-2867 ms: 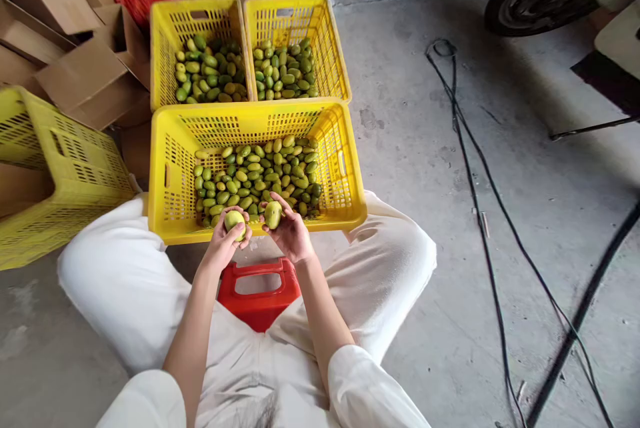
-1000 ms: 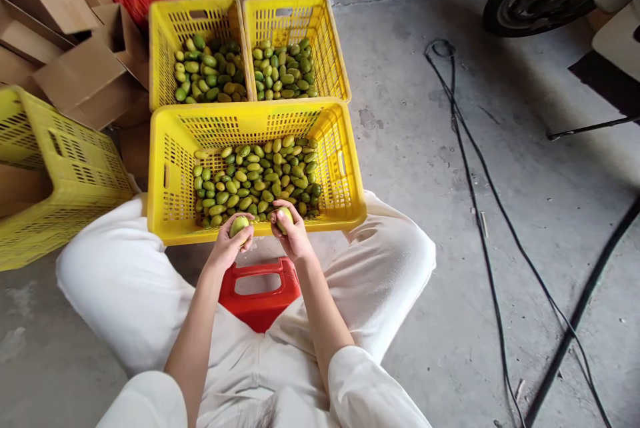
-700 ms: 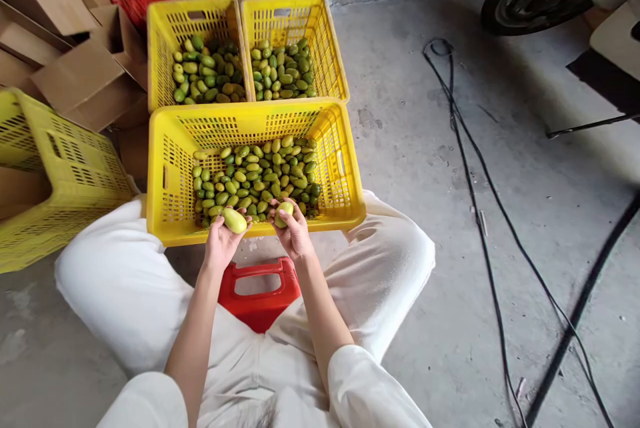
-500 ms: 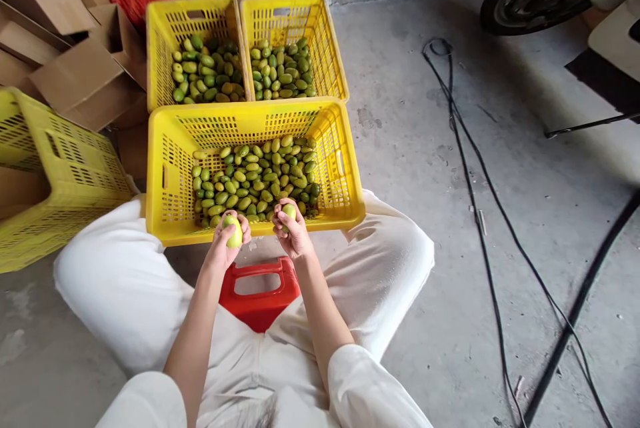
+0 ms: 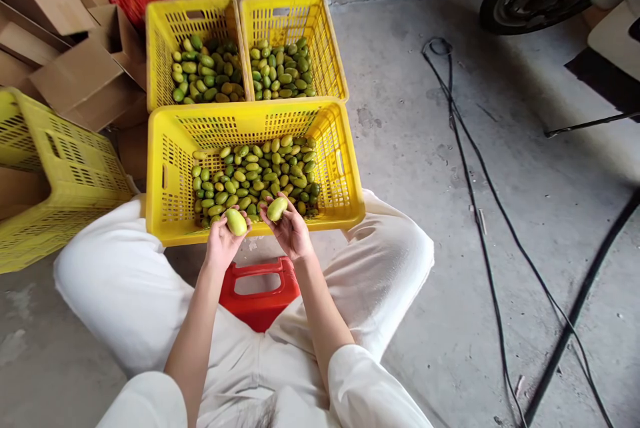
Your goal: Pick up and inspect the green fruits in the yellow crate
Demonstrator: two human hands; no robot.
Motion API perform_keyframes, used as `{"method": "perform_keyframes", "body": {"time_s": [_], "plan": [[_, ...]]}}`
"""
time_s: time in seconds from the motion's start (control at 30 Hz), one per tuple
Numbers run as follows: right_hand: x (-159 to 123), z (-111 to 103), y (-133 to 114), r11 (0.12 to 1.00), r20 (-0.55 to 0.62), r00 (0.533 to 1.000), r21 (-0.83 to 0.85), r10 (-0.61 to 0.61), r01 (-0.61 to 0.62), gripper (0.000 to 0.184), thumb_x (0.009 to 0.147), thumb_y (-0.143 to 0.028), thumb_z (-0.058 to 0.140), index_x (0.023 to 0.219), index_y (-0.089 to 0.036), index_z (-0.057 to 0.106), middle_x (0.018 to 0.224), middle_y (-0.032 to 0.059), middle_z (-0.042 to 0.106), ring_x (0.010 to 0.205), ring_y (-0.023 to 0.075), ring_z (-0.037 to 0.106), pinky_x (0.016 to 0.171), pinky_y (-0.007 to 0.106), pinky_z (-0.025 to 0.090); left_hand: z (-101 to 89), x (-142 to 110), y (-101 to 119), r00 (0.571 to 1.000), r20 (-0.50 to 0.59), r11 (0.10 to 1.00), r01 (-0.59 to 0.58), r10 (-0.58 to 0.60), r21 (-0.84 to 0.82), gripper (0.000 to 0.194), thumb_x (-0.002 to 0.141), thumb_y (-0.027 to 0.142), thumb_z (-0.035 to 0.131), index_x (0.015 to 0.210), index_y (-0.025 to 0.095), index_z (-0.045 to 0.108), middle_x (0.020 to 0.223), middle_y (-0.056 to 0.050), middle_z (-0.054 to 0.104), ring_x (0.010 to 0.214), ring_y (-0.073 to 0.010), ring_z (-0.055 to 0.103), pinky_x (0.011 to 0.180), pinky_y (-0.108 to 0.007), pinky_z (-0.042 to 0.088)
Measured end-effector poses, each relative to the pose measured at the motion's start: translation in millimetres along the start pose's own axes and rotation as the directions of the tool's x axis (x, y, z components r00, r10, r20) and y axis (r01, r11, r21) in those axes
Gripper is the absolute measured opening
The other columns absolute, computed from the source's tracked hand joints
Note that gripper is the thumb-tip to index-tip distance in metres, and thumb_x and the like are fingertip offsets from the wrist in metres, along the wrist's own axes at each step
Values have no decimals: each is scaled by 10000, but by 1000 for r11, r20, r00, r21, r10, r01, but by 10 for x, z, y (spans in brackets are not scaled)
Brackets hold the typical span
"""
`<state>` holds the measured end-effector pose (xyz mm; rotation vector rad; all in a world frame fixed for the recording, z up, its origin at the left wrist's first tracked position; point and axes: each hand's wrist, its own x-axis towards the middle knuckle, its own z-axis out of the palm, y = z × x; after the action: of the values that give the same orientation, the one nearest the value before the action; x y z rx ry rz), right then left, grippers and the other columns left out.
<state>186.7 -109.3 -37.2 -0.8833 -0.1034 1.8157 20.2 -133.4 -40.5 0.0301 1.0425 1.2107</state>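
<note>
Two fruits (image 5: 237,222) (image 5: 277,209); left grip (image 5: 223,241): loosely closed, one against fingers; right grip (image 5: 294,236): likewise

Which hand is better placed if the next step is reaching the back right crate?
Right, probably. The right hand holds a fruit roughly in line with the back right crate. The left hand holds its own fruit, farther left.

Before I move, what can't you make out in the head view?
- Head view: undersides of the left fruit and right fruit, hidden by left hand and right hand.
- Head view: lowest layer in the front crate, hidden by upper fruits.
- Head view: side crate, cut off by left edge.
</note>
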Motion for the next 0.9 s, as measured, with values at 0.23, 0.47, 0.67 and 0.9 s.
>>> {"method": "perform_keyframes", "body": {"time_s": [0.23, 0.47, 0.67, 0.9], "plan": [[-54, 6, -3, 999, 0, 1000, -48, 3, -3, 387, 627, -266, 872, 916, -250, 615, 915, -14, 620, 774, 131, 620, 696, 287, 589, 25, -30, -26, 995, 85, 996, -62, 57, 66, 371, 666, 305, 915, 927, 186, 679, 781, 1, 640, 661, -91, 601, 628, -211, 520], [-59, 29, -25, 990, 118, 990, -124, 81, -66, 413, 665, -318, 880, 924, -230, 569, 679, -68, 575, 442, 23, 343, 383, 141, 212, 56, -106, -33, 972, 235, 973, -52, -3, 225, 383, 694, 330, 908, 934, 203, 637, 755, 17, 614, 483, -54, 497, 396, -157, 307], [-52, 40, -17, 985, 137, 982, -127, 132, -115, 497, 728, -559, 861, 818, -233, 496, 561, -106, 460, 392, 16, 228, 369, 133, 150, 77, -88, -43, 973, 225, 993, 20, -45, 113, 415, 782, 528, 774, 1002, 187, 689, 806, -44, 657, 568, -121, 576, 450, -222, 413], [-25, -6, -31, 994, 122, 987, -5, 109, -110, 425, 796, -622, 715, 931, -229, 625, 718, -20, 595, 561, 118, 536, 468, 219, 441, -4, -48, -51, 995, 97, 999, -17, 12, 51, 394, 732, 328, 836, 1084, 236, 687, 1046, -70, 715, 959, -226, 693, 829, -369, 579]]}}
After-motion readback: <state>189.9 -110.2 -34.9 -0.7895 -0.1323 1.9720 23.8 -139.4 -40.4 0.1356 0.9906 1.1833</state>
